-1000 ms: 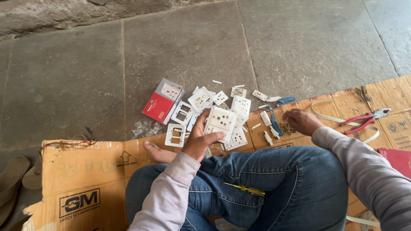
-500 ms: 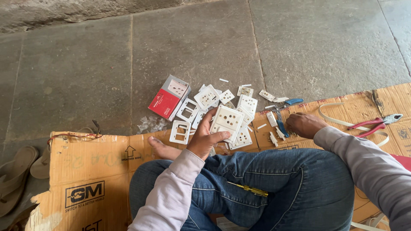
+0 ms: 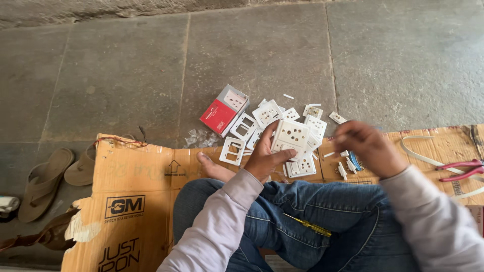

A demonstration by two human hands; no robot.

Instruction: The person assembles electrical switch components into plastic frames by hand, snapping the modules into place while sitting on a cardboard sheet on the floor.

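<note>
White socket plate (image 3: 291, 138) — round holes, upright in left hand (image 3: 265, 157).

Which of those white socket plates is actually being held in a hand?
The large socket plate gripped by the left hand; the other plates lie loose on the floor.

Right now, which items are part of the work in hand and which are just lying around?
In hand:
- left hand holding white socket plate
- right hand, blurred, over small white parts
- loose white plates

Lying about:
- sandals
- red-handled pliers
- red box
- yellow screwdriver on lap
</note>
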